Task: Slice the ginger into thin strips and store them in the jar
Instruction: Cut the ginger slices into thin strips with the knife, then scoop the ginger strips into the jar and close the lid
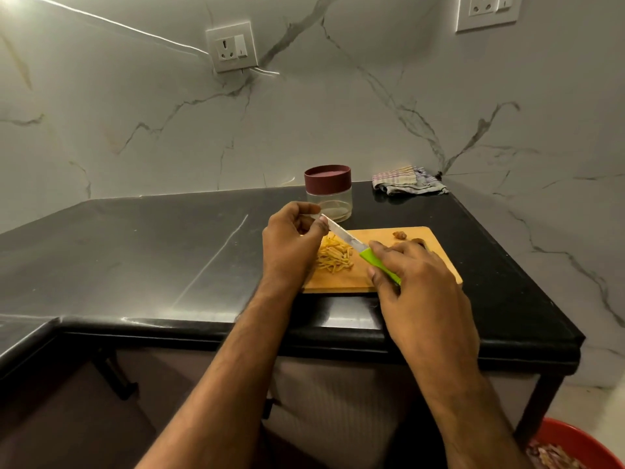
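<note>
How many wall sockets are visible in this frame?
2. One wall socket is on the marble wall upper left of centre; the other socket is at the top right edge, partly cropped.

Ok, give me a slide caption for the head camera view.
Right hand grips green-handled knife; left hand pinches its blade tip above ginger strips on cutting board, lidded jar behind.

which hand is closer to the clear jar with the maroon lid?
Left. The left hand pinches the knife blade tip just in front of the clear jar with the maroon lid; the right hand grips the green knife handle, nearer the person.
</note>
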